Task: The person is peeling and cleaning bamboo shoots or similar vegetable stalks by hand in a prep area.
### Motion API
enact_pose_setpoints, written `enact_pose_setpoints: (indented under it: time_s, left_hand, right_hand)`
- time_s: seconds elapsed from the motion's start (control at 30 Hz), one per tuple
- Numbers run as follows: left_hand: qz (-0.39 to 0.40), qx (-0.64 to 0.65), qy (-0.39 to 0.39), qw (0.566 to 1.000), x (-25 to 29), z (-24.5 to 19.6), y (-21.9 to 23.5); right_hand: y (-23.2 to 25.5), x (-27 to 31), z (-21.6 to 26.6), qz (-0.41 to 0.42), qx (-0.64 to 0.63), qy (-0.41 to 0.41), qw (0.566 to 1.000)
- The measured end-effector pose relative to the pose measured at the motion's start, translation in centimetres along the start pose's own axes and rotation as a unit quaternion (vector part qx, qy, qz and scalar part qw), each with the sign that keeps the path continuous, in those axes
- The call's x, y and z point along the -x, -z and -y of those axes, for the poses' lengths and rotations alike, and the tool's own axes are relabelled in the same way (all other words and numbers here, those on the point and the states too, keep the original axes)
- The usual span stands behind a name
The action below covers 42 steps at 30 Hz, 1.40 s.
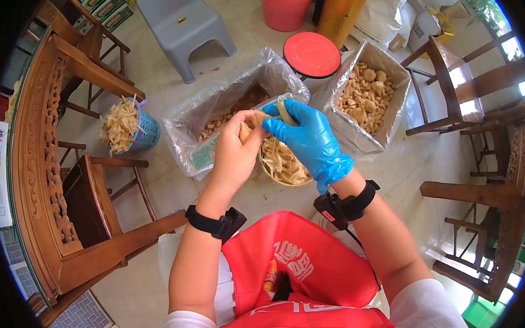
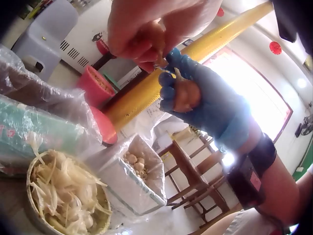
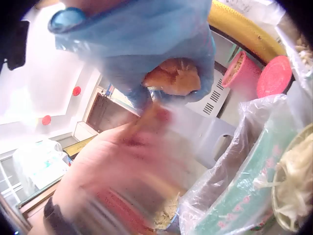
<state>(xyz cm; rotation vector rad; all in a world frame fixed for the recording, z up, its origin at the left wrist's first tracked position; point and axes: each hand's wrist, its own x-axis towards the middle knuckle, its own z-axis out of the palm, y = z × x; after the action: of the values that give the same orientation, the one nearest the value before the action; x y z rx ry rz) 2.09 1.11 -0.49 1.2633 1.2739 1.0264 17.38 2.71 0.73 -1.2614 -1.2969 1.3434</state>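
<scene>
My bare left hand (image 1: 236, 143) and blue-gloved right hand (image 1: 314, 144) meet above the containers. Curled fingers of the right hand grip a pale brown, lumpy, mushroom-like piece (image 2: 188, 96), its side showing orange-brown in the right wrist view. Between the left thumb and fingers is a thin brownish strip (image 3: 145, 121), reaching up to the glove; the left hand is blurred there. Below the hands stands a round basket (image 2: 31, 193) heaped with pale peeled strips (image 1: 286, 164). Behind it lies a plastic-lined box (image 1: 180, 124) holding brownish pieces, partly hidden by my hands.
To the right, another lined box (image 1: 348, 137) holds many pale rounded pieces (image 1: 366, 96). A blue basket (image 1: 149, 132) of strips stands left. Beyond are a grey stool (image 1: 184, 25), a red round stool (image 1: 311, 54) and a pink bucket (image 1: 287, 11). Wooden furniture (image 1: 43, 175) flanks both sides.
</scene>
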Motion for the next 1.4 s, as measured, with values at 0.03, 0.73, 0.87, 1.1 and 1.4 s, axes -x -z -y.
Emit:
enact_pose_setpoints:
  time_s: [0.03, 0.73, 0.87, 1.1, 1.4]
  left_hand:
    - [-0.013, -0.030, -0.017, 0.999, 0.0, 0.5, 0.0]
    - [-0.032, -0.037, -0.010, 0.999, 0.7, 0.3, 0.1]
    - [-0.025, 0.044, 0.025, 0.998, 0.8, 0.8, -0.3]
    - [-0.017, 0.233, 0.130, 0.964, 0.5, 0.4, 0.8]
    - [-0.057, 0.166, 0.019, 0.984, 0.3, -1.4, -0.1]
  right_hand:
    - [0.1, 0.0, -0.1, 0.010, 0.049, 0.009, 0.999]
    - [-0.5, 0.1, -0.2, 0.025, 0.219, 0.150, 0.964]
    - [-0.5, 0.0, -0.6, 0.024, 0.236, 0.166, 0.957]
    - [-0.9, 0.0, -1.1, 0.010, 0.257, 0.325, 0.910]
    - [-2.8, -0.1, -1.8, -0.130, -0.056, 0.113, 0.984]
